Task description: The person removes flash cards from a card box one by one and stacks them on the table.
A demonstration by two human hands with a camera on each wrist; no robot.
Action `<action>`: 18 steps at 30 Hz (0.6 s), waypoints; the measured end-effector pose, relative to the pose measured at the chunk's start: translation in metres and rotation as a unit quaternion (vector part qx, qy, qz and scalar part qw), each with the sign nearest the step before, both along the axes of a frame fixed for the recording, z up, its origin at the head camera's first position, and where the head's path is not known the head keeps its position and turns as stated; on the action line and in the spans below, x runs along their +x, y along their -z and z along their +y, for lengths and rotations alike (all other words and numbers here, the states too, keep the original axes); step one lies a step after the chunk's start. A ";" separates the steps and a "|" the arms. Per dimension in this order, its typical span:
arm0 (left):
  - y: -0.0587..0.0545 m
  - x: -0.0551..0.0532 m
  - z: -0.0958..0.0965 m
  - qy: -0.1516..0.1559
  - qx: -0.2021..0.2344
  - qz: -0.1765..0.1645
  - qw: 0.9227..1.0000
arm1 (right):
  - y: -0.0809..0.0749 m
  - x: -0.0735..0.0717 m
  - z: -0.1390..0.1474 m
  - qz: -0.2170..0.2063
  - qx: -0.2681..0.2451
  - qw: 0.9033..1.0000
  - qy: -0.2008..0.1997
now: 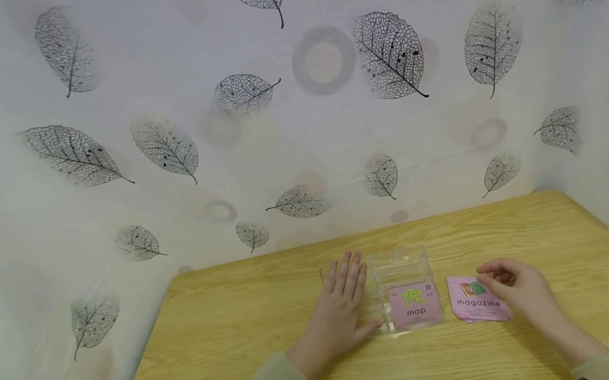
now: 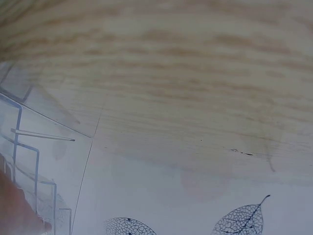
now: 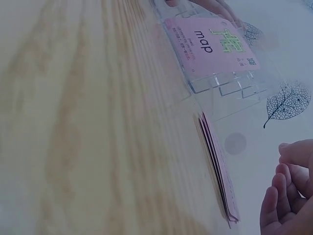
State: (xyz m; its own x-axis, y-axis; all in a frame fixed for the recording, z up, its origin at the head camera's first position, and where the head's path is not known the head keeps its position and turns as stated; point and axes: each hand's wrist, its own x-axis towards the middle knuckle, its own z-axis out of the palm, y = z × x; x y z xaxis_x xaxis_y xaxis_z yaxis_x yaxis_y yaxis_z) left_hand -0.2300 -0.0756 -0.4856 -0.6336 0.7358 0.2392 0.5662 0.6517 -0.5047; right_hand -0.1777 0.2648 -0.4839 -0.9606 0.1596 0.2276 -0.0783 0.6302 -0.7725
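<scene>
My left hand lies with its fingers straight over the left part of a clear plastic tiered card stand. A pink card reading "map" leans in the stand's right part, beside that hand. To the right of the stand, a stack of pink cards with "magazine" on top rests on the table. My right hand hovers by the stack's right edge, fingers loosely curled. In the right wrist view, its fingertips are apart from the stack and nothing shows between them.
A yellow wood-grain table carries everything. Behind it and at both sides hangs a pale sheet printed with skeleton leaves. The left wrist view shows the stand's clear stepped edges close to the hand.
</scene>
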 end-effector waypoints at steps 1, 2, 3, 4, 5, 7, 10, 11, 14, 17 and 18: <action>0.001 0.000 0.000 0.000 0.001 -0.001 1.000 | 0.000 0.000 -0.001 0.002 -0.001 1.000 -0.003; 0.001 -0.001 0.000 0.001 0.003 -0.001 1.000 | 0.000 0.000 -0.001 0.002 -0.001 1.000 -0.005; 0.002 -0.001 0.000 0.002 0.004 0.000 1.000 | -0.001 0.000 -0.002 0.003 -0.002 1.000 -0.008; 0.002 -0.001 0.000 0.002 0.004 0.001 1.000 | -0.001 0.001 -0.002 0.004 -0.002 1.000 -0.009; 0.002 -0.001 0.000 0.003 0.004 0.001 1.000 | -0.001 0.001 -0.002 0.006 -0.003 1.000 -0.011; 0.002 -0.001 0.000 0.002 0.003 0.003 1.000 | -0.001 0.001 -0.003 0.009 -0.003 1.000 -0.013; 0.001 -0.001 0.000 0.002 0.003 0.003 1.000 | -0.001 0.001 -0.005 0.012 -0.001 1.000 -0.014; 0.001 -0.001 0.000 0.001 0.003 0.003 1.000 | -0.002 0.001 -0.006 0.013 -0.002 1.000 -0.015; 0.001 -0.001 0.000 0.002 0.004 0.005 1.000 | -0.003 0.001 -0.009 0.012 -0.006 1.000 -0.018; 0.001 -0.001 0.000 0.002 0.003 0.005 1.000 | -0.004 0.000 -0.011 0.013 -0.011 1.000 -0.022; 0.001 -0.001 0.000 0.002 0.003 0.006 1.000 | -0.004 0.000 -0.011 0.014 -0.012 1.000 -0.023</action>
